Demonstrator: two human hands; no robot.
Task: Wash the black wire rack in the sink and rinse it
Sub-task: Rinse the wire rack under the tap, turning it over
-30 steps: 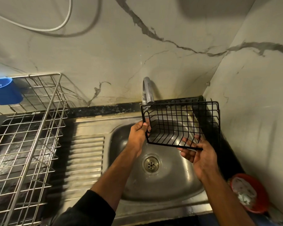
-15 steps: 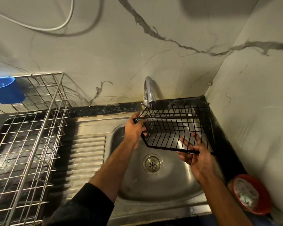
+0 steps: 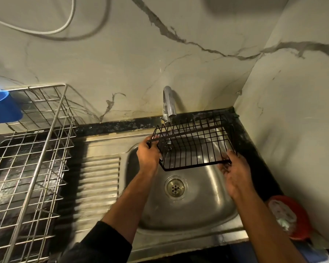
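Observation:
The black wire rack (image 3: 196, 143) hangs over the steel sink (image 3: 207, 205), tipped so its open side faces up and away, directly under the chrome tap (image 3: 168, 103). A thin stream of water falls from the spout onto the rack's left part. My left hand (image 3: 147, 154) grips the rack's left end. My right hand (image 3: 235, 173) holds its near right corner from below, fingers curled on the wire. The drain (image 3: 176, 187) lies below the rack.
A large silver wire dish basket (image 3: 32, 162) stands on the left of the ribbed drainboard (image 3: 101, 186), with a blue cup (image 3: 4, 107) hooked at its back. A red dish (image 3: 291, 217) sits on the counter at the right, by the marble walls.
The rack has tilted from upright to nearly flat and come under the tap. Both hands moved with it; the right hand shifted to the near right corner.

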